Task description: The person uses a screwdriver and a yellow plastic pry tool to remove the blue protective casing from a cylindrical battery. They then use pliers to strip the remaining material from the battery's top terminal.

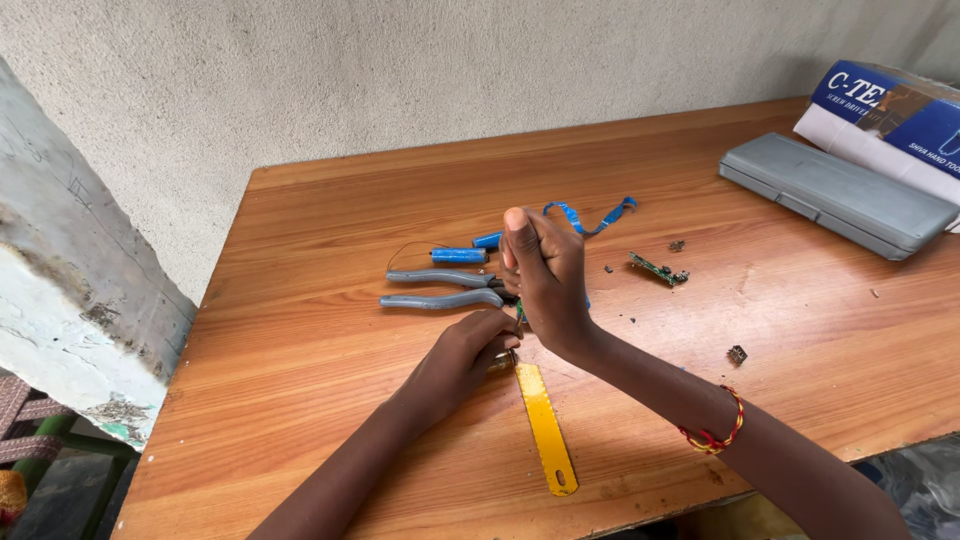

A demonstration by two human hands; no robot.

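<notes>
My right hand [545, 275] is closed in a fist around a thin tool whose tip points down near the table; the tool itself is mostly hidden. My left hand [462, 358] rests on the wooden table [330, 220], pinching a small part at the top end of a flat yellow strip [545, 428]. Just beyond my hands lie grey-handled pliers [440, 288] and two blue cylindrical cells [460, 255] with a thin wire.
A blue ribbon-like strip [590, 217], a small green circuit board [657, 269] and tiny loose parts [737, 353] lie on the table. A grey tool case [835, 193] and a blue-and-white box [890, 115] sit at the far right. Plastered wall behind.
</notes>
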